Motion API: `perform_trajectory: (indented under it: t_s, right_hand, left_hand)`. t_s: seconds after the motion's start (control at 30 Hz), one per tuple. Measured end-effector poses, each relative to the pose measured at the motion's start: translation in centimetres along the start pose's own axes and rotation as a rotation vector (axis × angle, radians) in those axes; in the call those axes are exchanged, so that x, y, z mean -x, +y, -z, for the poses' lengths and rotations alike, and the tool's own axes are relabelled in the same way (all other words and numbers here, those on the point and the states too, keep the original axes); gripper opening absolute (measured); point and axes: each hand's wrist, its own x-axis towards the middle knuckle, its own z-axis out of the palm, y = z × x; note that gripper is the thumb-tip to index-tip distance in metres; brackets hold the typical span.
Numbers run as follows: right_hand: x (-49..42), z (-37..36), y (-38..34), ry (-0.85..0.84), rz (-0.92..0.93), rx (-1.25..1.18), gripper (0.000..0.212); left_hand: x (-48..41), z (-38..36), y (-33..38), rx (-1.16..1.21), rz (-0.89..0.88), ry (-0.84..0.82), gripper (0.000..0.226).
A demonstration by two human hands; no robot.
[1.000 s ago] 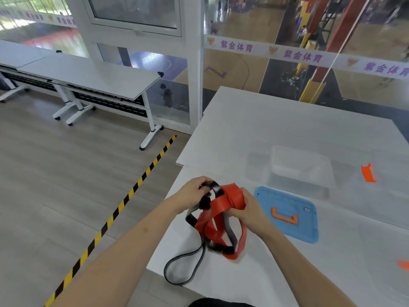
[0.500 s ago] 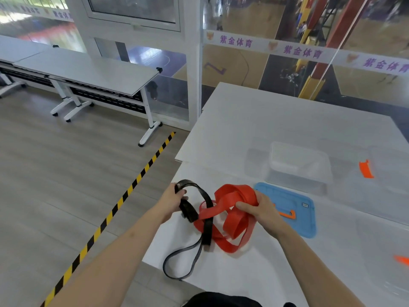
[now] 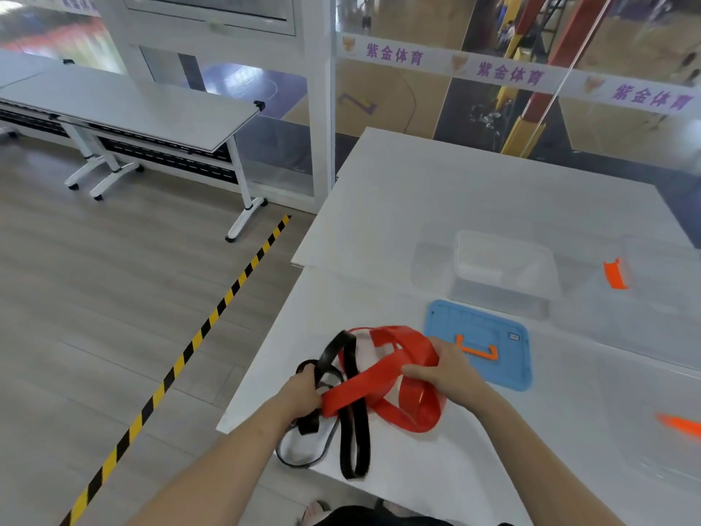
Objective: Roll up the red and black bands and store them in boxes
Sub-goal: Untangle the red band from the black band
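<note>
Well, our white table (image 3: 436, 191) carries a clear box (image 3: 504, 267) well beyond our fingertips and a blue lid (image 3: 474, 320) just past the right knuckles. Tangled between our fingers, the red band (image 3: 364, 389) and black band (image 3: 335, 345) seem light, floppy, grippy; we'd take each by one flat fold. Left hand (image 3: 301, 392) clenches black strands, right hand (image 3: 447, 372) clutches red loops. Half a second ago, no red strand reached the left fingers.

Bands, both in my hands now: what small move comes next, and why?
Probably draw the black band free of the red band first: they cross and loop through each other between the left hand and right hand, so neither would roll neatly.
</note>
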Motion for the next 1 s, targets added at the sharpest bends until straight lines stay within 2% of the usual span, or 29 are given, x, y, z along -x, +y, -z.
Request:
perform_trajectory:
  t_s: [0.17,0.27,0.33,0.4,0.47,0.53,0.6,0.7,0.77,0.83,1.0]
  right_hand:
    - [0.8,-1.8,2.9,0.014,-0.079,0.073,0.036]
    - [1.2,-2.3,4.2,0.015,-0.125,0.111,0.038]
    - [1.4,-2.4,5.1,0.020,-0.128,0.147,0.036]
    - [1.7,-2.4,5.9,0.018,-0.122,0.184,0.032]
    - [2.0,-2.3,6.3,-0.009,-0.128,0.198,0.030]
    - [2.1,-2.2,6.6,-0.016,-0.141,0.203,0.028]
    - [2.0,-2.0,6.6,0.019,-0.156,0.196,0.028]
    - [1.8,-1.7,6.3,0.069,-0.163,0.182,0.032]
    - [1.6,-1.6,6.3,0.076,-0.170,0.185,0.035]
    - [1.5,-1.7,6.5,0.048,-0.182,0.205,0.034]
    - [1.4,-2.1,6.6,0.005,-0.197,0.198,0.034]
  left_hand:
    - [-1.1,-1.8,0.2,-0.167,0.039,0.097,0.072]
    - [-1.5,-2.2,1.3,-0.365,-0.005,0.144,0.079]
    - [-1.9,-1.8,1.8,-0.497,-0.092,0.165,0.072]
    - [-2.7,-1.7,1.7,-0.503,-0.148,0.136,0.051]
    - [-3.0,-1.4,1.6,-0.466,-0.156,0.096,0.033]
    - [-3.2,-0.9,1.6,-0.374,-0.155,0.174,0.029]
    - [-3.3,-0.2,1.6,-0.150,-0.116,0.299,0.036]
    - [-2.9,1.1,1.2,0.330,0.049,0.428,0.039]
    - [-2.9,1.6,0.2,0.427,0.135,0.449,0.041]
    - [-3.4,1.6,-1.0,0.245,0.109,0.412,0.043]
    - [-3.9,0.3,-0.8,-0.352,-0.093,0.189,0.053]
